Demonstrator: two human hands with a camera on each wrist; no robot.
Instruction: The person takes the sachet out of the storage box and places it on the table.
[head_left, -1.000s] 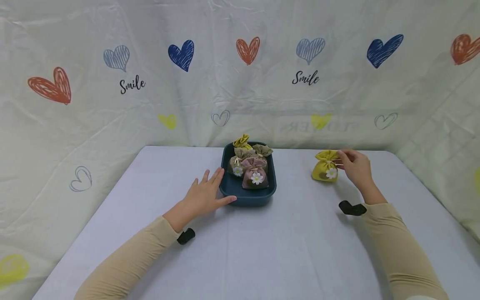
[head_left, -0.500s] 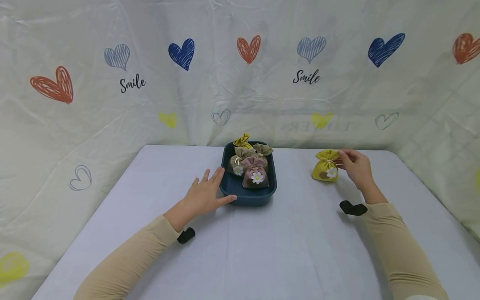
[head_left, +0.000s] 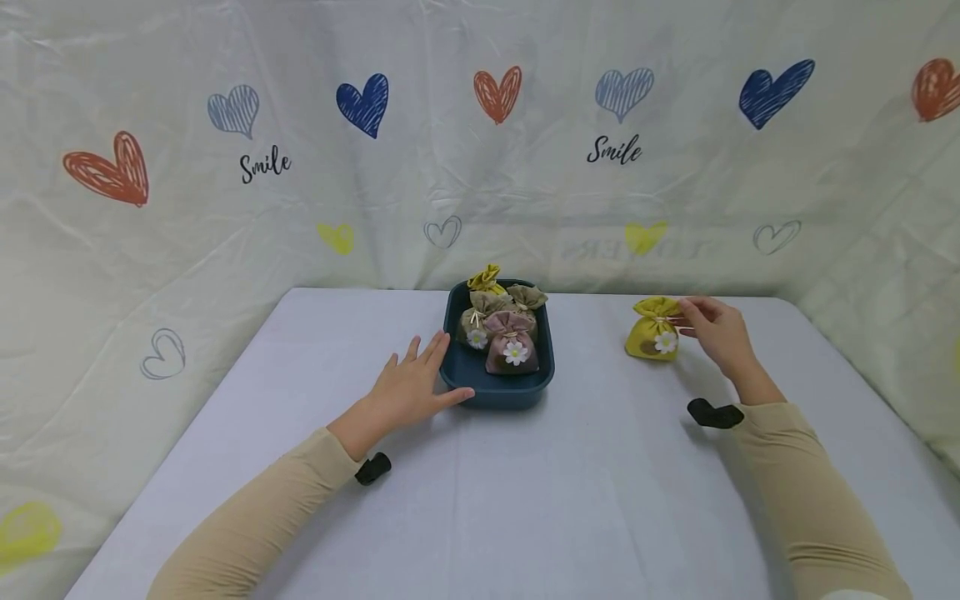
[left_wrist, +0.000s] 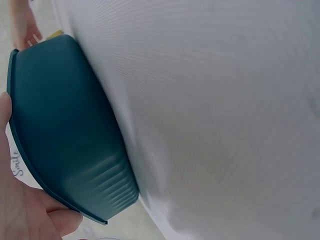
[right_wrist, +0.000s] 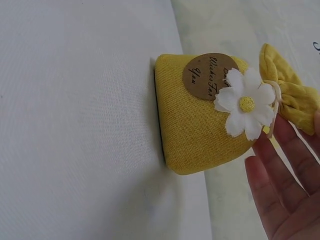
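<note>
The right hand (head_left: 716, 333) is by the yellow pouch (head_left: 654, 330) that stands on the table (head_left: 525, 500), at about 3 o'clock from the blue tray (head_left: 497, 392) and well apart from it. The fingertips (right_wrist: 272, 150) are at the tied neck of the pouch, just under its floppy top. In the wrist view the fingers look straight and a bit spread, touching the neck, not squeezing it. I cannot tell if the thumb is pinching from behind.

The left hand (head_left: 408, 392) lies flat and spread on the table at 9 o'clock from the tray, with the thumb (head_left: 457, 397) against the tray's front corner.

The pouch is cloth, so I think it is soft, light and squashy. It should not slip or break. The best place to hold it looks like the thin tied neck. The white flower (right_wrist: 246, 107) and the round brown tag (right_wrist: 205, 75) on its front could bend, so it is better not to squeeze there.

Counting: one yellow pouch on the table. I count four pouches in the tray: a pink one (head_left: 512, 350) in front, two tan ones (head_left: 480, 321) and a yellow one (head_left: 483, 279) at the back. One tray. Two hands.
</note>
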